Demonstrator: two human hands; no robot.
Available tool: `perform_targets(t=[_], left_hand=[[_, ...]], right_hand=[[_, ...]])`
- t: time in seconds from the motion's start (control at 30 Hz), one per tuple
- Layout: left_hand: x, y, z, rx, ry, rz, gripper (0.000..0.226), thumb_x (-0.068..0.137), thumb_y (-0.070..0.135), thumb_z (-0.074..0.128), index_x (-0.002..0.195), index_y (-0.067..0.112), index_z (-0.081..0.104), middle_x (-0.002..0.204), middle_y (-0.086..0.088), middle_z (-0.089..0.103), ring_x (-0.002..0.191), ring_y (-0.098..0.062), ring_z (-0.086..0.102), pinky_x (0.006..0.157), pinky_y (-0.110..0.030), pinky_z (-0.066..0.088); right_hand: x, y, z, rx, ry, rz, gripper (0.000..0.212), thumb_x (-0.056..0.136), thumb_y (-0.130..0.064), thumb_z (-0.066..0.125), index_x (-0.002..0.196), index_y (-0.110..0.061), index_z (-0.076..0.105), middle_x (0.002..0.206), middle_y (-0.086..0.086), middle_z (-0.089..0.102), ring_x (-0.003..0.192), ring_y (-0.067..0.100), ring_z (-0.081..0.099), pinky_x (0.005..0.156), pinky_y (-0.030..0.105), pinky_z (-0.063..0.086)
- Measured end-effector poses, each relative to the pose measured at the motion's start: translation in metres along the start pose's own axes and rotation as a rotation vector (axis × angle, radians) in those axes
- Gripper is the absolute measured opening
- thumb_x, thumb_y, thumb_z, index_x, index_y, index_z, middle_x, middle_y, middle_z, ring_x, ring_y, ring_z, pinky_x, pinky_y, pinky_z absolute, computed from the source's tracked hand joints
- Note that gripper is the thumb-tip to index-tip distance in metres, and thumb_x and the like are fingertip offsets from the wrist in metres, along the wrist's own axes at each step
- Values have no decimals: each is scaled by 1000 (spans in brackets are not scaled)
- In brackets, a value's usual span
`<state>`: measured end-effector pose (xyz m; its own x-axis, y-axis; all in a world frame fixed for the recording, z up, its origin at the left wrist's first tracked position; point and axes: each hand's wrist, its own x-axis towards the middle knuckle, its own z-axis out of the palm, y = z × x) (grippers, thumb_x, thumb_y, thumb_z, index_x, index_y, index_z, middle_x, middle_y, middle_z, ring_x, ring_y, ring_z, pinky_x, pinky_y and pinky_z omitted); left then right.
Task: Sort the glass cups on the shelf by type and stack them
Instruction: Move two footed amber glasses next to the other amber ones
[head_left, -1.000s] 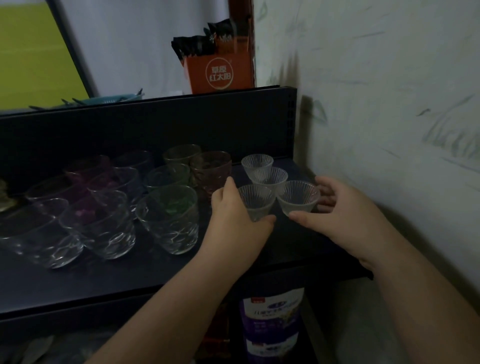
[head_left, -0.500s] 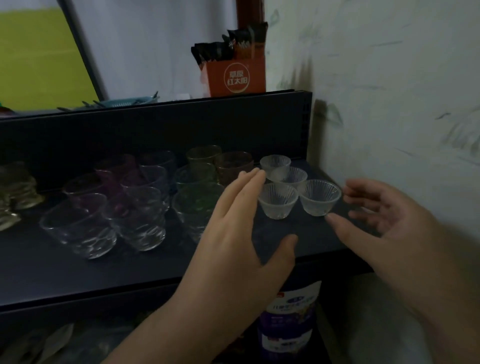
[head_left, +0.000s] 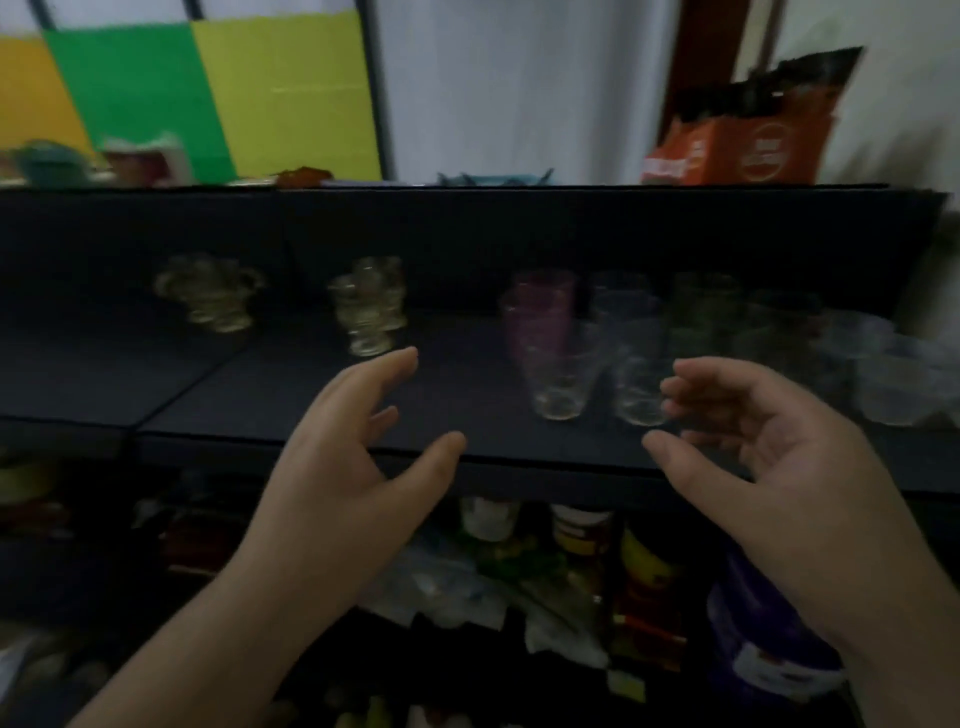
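The frame is blurred by motion. A dark shelf (head_left: 291, 410) carries glass cups. Two stacks of yellowish knobbly glasses stand at the left back (head_left: 210, 296) and middle (head_left: 369, 306). A purple tumbler (head_left: 540, 317), a clear tumbler (head_left: 561, 384) and another clear one (head_left: 636, 389) stand right of centre, with greenish tumblers (head_left: 701, 312) behind. Small ribbed clear cups (head_left: 898, 379) sit at the far right. My left hand (head_left: 358, 462) hovers over the shelf's front edge, fingers spread, holding nothing. My right hand (head_left: 753, 447) hovers just before the clear tumblers, fingers loosely curled, empty.
An orange box (head_left: 748, 145) with dark sachets stands on top of the shelf's back panel at the right. The lower shelf holds jars and a purple bag (head_left: 763, 634). A white wall bounds the right side.
Both hands have let go of the small ribbed cups and drawn back and left. The view has swung left, so the ribbed cups now lie at the far right.
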<state>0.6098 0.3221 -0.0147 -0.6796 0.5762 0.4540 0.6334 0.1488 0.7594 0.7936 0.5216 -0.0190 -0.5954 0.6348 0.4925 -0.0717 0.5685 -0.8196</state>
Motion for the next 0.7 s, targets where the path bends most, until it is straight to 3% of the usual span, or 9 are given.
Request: perform_targets(t=[0.1, 0.17, 0.3, 0.53, 0.63, 0.7], left_hand=[[-20, -30, -52, 12, 28, -60, 70, 78, 47, 73, 141, 49, 42, 135, 38, 41, 127, 1, 48, 96, -22, 47], [-33, -48, -85, -1, 49, -92, 72, 72, 56, 69, 139, 51, 42, 130, 44, 38, 128, 0, 47, 101, -26, 48], [-49, -78, -144, -33, 145, -154, 69, 61, 67, 64, 127, 60, 45, 135, 39, 42, 127, -2, 50, 102, -32, 49], [-54, -131, -201, -1, 272, -205, 51, 71, 55, 67, 117, 63, 45, 125, 43, 45, 119, 5, 53, 98, -21, 47], [-40, -155, -216, 54, 284, -200, 53, 77, 49, 71, 122, 60, 47, 126, 41, 47, 118, 7, 53, 97, -20, 47], [-24, -170, -224, 68, 275, -208, 59, 71, 57, 68, 127, 56, 49, 130, 37, 48, 120, 1, 54, 95, -21, 48]], right_hand=[[-7, -25, 66, 35, -63, -20, 51, 67, -53, 74, 115, -40, 66, 114, -17, 71, 109, 4, 67, 91, 23, 54], [-10, -40, 106, 45, -107, -29, 51, 66, -55, 73, 115, -39, 67, 113, -18, 71, 108, 3, 67, 91, 23, 55], [-12, -61, 170, 52, -214, -3, 54, 63, -56, 73, 115, -40, 67, 113, -23, 70, 108, -2, 66, 91, 24, 52], [4, -71, 264, 90, -356, 10, 52, 64, -56, 73, 114, -43, 66, 115, -25, 69, 108, -4, 65, 91, 24, 52], [21, -67, 303, 125, -354, 14, 54, 63, -58, 73, 115, -43, 66, 115, -23, 70, 108, -2, 65, 93, 27, 53], [34, -64, 326, 147, -339, 1, 53, 65, -56, 75, 115, -42, 66, 116, -22, 70, 109, -2, 66, 93, 27, 53]])
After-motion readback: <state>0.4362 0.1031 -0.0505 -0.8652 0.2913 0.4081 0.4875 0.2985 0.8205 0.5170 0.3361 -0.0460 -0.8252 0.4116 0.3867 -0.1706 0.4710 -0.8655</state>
